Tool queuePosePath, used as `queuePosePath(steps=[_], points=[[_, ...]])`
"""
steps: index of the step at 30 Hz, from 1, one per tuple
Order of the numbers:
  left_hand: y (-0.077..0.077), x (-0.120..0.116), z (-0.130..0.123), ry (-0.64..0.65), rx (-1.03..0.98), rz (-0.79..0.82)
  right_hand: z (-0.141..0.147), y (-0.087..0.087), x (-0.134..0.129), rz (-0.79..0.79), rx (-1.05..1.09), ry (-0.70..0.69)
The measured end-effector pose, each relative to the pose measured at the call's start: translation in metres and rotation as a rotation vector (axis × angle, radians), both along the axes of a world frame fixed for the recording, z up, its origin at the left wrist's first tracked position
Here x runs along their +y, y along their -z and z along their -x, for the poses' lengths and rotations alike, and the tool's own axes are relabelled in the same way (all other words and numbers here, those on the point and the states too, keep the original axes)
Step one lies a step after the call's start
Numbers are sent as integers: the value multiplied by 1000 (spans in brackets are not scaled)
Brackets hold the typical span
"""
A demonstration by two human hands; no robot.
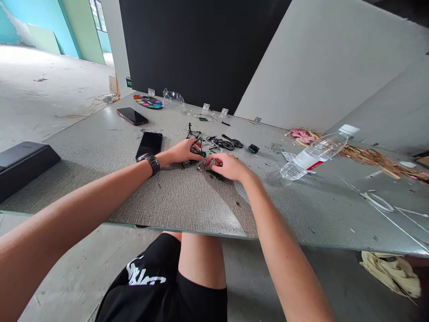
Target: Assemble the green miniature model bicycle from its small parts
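My left hand (pixel 185 151), with a watch (pixel 150 163) on its wrist, is closed around a dark green model bicycle part (pixel 200 152) just above the table. Close beside it on the right, my right hand (pixel 228 166) has thumb and forefinger pinched together at that part. Whatever lies between those fingertips is too small to make out. Small dark parts (pixel 215 175) lie under the right hand. Just beyond both hands are toy bicycle wheels (pixel 228 145) with black spokes and a thin black piece (pixel 193 131). A small dark green block (pixel 253 148) sits farther right.
Two phones, one near (pixel 149 144) and one farther (pixel 132 116), lie left of the parts. A paint palette (pixel 148 102) and clear plastic packaging (pixel 173 97) are at the back. A water bottle (pixel 310 156) leans at the right; a dark case (pixel 27 163) occupies the left edge.
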State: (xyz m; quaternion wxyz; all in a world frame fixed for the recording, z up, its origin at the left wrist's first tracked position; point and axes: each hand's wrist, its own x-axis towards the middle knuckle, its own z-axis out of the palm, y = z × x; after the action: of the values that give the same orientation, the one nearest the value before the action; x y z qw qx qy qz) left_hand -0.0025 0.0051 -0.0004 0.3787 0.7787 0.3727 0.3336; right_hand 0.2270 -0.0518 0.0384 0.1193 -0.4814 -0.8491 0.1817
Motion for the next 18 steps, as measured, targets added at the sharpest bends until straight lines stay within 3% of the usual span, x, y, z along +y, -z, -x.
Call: queuePosePath(steps=[6,18], points=[[0,0,0,0,12,-10,-4,4,4,-38,-21,90],[-2,-2,0,-2,12,-18,-10,-3,2,-24,-48,125]])
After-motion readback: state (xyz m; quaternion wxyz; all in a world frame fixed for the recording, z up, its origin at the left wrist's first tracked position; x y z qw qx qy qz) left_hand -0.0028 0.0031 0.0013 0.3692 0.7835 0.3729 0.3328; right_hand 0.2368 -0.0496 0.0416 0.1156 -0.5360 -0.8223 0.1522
